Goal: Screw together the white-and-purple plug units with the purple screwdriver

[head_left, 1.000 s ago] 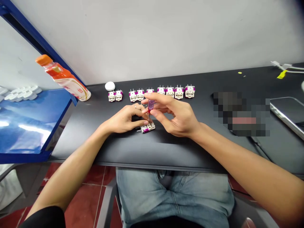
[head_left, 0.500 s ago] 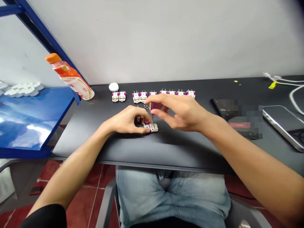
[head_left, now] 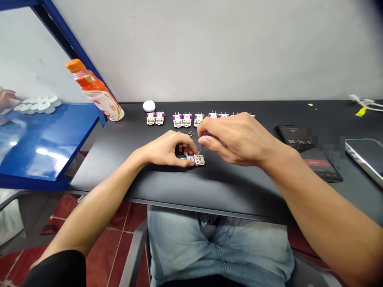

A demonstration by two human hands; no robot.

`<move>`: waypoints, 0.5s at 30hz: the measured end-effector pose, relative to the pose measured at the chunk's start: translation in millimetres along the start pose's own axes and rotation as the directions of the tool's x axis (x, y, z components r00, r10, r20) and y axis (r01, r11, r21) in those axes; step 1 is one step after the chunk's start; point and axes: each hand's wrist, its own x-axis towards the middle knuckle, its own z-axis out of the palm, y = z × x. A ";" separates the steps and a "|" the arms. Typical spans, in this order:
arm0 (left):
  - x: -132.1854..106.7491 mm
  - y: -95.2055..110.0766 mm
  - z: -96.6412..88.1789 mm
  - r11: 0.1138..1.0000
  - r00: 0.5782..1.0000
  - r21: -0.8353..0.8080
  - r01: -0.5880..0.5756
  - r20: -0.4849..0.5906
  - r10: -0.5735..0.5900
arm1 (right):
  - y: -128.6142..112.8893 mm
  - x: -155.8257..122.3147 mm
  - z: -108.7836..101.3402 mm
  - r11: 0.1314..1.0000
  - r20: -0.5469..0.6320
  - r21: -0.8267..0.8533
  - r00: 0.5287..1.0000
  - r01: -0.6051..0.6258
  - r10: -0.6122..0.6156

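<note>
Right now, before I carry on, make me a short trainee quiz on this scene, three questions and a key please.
1. Which hand holds the purple-handled tool?
2. True or false: the left hand is gripping the orange-capped bottle.
3. Fill the gap: just behind the leftmost lined-up unit sits a rounded object coloured ____.

Key:
1. The right hand.
2. False; it holds a white-and-purple part.
3. White.

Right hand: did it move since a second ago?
Yes: the right hand moved up the picture against the plugs, now hiding much of their row's right end.
</note>
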 end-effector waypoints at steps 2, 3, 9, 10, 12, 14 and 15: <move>0.0 -1.1 0.2 1.000 1.000 -0.014 -0.010 0.008 0.010 | -1.0 -1.3 2.5 0.997 0.028 0.070 0.999 -0.039 0.037; 0.0 -1.8 0.4 1.000 1.000 -0.018 -0.019 0.005 0.020 | -1.5 -1.6 4.1 0.995 0.020 0.083 0.999 -0.047 0.046; 0.2 -5.0 1.4 0.999 0.999 -0.006 -0.042 -0.023 0.042 | -2.3 -2.8 16.1 1.000 -0.147 -0.008 0.989 0.002 -0.004; 0.0 -5.0 1.4 0.999 0.999 -0.010 -0.034 -0.014 0.034 | -2.5 -3.0 17.8 1.000 -0.131 0.030 0.991 -0.004 0.008; -0.3 -5.1 1.4 0.999 1.000 -0.019 -0.027 -0.003 0.027 | -3.1 -3.8 20.6 0.992 -0.108 0.120 0.993 -0.028 0.041; -0.5 -5.3 1.4 0.999 0.999 -0.017 -0.034 -0.009 0.034 | -3.6 -5.3 22.7 0.988 -0.150 0.150 0.988 -0.024 0.047; -0.6 -5.3 1.4 0.999 0.999 -0.010 -0.037 -0.016 0.037 | -3.7 -6.3 23.3 0.990 -0.185 0.142 0.982 -0.006 0.032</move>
